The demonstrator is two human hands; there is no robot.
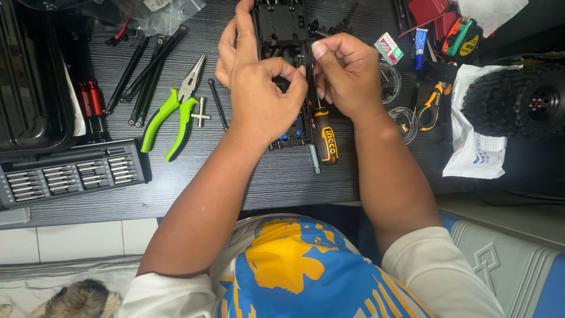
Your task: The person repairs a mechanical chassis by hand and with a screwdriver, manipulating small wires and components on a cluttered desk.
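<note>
1. Over the dark wood-grain table (276, 182), head view (the only one we get): both hands meet on a black model-car frame (281, 23) that lies lengthwise, running straight away from the person toward the top edge of the picture.

2. Left hand (256, 82) sits on the frame's left side. Its fingers are curled in, thumb and forefinger pinched together at the middle of the frame. They're probably closed on some small part, but the knuckles hide it, so I can't tell what exactly.

3. Right hand (347, 73) comes in from the right, fingers bunched and clamped around the upper shaft of a screwdriver (322, 132). The orange-and-black handle points back toward the person, and the tip end disappears up between the two hands. So its long axis runs nearly parallel to the frame.

4. The key relation: the frame is directly under and ahead of both sets of fingers. The spot being worked on is right between the hands, and the right hand is the one with the tool on it.

5. Stuff around:
   - green-handled pliers (170, 115), well left of the hands
   - small cross wrench (200, 113), just beside the pliers
   - bit set tray (70, 174) at the lower left
   - black rods (144, 76) fanned out above the pliers
   - knobby tire (518, 100) far right, resting on a white plastic bag (474, 153)
   - two small clear dishes (405, 121) near the right wrist
</note>
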